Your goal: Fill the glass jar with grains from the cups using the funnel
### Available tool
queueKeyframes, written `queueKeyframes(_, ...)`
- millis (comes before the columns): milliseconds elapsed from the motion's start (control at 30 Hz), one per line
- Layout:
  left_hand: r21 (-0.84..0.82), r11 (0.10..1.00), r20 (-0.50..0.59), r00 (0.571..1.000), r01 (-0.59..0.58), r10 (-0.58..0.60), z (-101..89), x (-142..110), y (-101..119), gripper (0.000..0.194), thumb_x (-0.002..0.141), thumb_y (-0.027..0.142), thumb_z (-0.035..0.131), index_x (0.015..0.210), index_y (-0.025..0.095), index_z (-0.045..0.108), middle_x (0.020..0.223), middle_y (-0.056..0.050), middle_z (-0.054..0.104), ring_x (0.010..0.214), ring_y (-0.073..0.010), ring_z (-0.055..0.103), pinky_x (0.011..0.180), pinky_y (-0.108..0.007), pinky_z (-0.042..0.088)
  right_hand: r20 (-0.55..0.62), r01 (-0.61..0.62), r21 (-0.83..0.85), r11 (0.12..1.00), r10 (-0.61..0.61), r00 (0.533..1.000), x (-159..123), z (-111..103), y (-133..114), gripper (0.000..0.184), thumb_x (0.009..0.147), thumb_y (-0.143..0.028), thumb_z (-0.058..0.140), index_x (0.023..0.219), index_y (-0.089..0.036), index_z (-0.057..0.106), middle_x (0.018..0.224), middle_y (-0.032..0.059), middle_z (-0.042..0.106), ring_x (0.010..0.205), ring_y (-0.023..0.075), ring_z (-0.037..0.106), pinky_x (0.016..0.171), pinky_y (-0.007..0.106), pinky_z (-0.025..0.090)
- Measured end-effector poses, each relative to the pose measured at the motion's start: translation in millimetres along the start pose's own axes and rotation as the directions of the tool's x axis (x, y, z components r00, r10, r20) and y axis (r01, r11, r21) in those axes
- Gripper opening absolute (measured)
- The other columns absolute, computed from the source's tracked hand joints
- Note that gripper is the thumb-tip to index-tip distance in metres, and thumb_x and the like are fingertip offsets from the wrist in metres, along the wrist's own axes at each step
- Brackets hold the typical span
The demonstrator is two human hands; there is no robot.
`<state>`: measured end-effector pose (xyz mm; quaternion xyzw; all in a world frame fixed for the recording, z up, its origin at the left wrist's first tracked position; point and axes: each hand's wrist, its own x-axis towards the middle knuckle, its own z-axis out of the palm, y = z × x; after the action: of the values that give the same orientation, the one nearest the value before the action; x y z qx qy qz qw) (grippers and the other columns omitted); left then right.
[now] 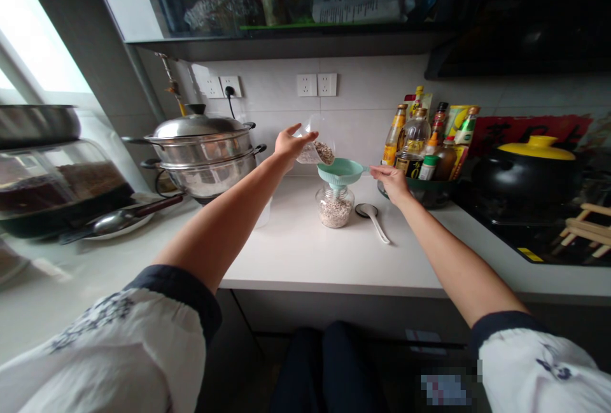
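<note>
My left hand (293,144) grips a clear plastic container (310,153), tilted to the right, with small speckled grains or flakes (324,152) gathered near its lip. Just under that lip is a mint-green funnel (341,172), whose handle is pinched by my right hand (390,182). The funnel's spout sits in the mouth of a glass jar (335,210), which holds similar pale flakes. Right of the jar, a white spoon (379,225) lies on the counter with its bowl on a dark round lid or disc (361,209).
A stacked steel steamer (205,152) stands at the left, near a ladle (109,225) on a plate. Sauce bottles (415,136) crowd a dark tray at the right. A black pot with a yellow lid (529,158) sits on the stove. Cabinets (286,44) overhang the white counter (296,266).
</note>
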<state>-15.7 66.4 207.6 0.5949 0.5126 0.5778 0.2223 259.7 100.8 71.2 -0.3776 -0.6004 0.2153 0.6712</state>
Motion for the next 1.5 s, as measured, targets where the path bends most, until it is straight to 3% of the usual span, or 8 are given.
queueKeyframes(500, 0.005, 1.0, 0.017, 1.0, 0.009, -0.009, 1.4, 2.9, -5.2, 0.076, 0.064, 0.04, 0.079, 0.131, 0.017, 0.053, 0.131, -0.012, 0.057, 0.115, -0.0239, 0.057, 0.096, -0.031, 0.043, 0.015, 0.026, -0.016, 1.0, -0.026, 1.0, -2.4, 2.4, 0.0, 0.035, 0.06, -0.046, 0.077, 0.082, -0.019, 0.077, 0.09, 0.0076, 0.071, 0.09, 0.0217, 0.061, 0.087, 0.037, 0.045)
queueKeyframes(1100, 0.0, 1.0, 0.041, 0.999, -0.01, 0.01, 1.3, 5.7, -7.4, 0.075, 0.063, 0.041, 0.079, 0.13, 0.018, 0.054, 0.13, -0.012, 0.058, 0.116, -0.0241, 0.056, 0.098, -0.032, 0.042, 0.037, -0.023, -0.043, 0.999, 0.025, 0.999, -3.7, 1.5, 3.5, 0.04, 0.06, -0.051, 0.075, 0.084, -0.019, 0.076, 0.094, 0.0074, 0.07, 0.092, 0.0216, 0.06, 0.086, 0.035, 0.045)
queueKeyframes(1500, -0.01, 1.0, 0.051, 0.999, -0.019, 0.019, 1.7, 1.6, -3.7, 0.076, 0.062, 0.04, 0.08, 0.13, 0.017, 0.054, 0.126, -0.012, 0.061, 0.114, -0.0234, 0.058, 0.096, -0.03, 0.043, 0.027, 0.013, -0.064, 0.998, -0.012, 1.0, -3.4, -1.4, 2.9, 0.039, 0.061, -0.051, 0.075, 0.085, -0.02, 0.076, 0.097, 0.007, 0.069, 0.095, 0.0218, 0.059, 0.09, 0.037, 0.043)
